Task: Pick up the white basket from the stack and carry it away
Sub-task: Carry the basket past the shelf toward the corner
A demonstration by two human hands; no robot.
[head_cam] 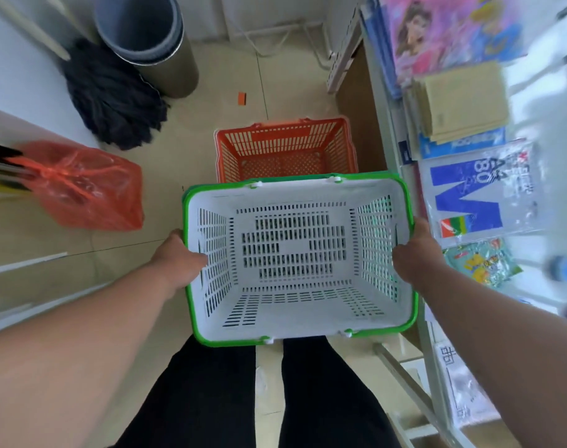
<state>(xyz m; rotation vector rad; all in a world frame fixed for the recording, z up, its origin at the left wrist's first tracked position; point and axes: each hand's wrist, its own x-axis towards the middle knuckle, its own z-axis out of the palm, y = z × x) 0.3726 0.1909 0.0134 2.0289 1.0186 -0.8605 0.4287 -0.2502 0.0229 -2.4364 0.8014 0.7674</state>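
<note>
The white basket with green handles folded along its rim is held level in front of me, above my legs. My left hand grips its left wall, thumb inside the slats. My right hand grips its right wall the same way. The basket is empty. Just beyond it on the floor stands an orange basket, also empty; the white one partly covers its near edge.
A shelf of paper packs and stationery runs along the right, close to my right arm. A red plastic bag hangs at the left. A dark mop head and a grey bin stand at the back left.
</note>
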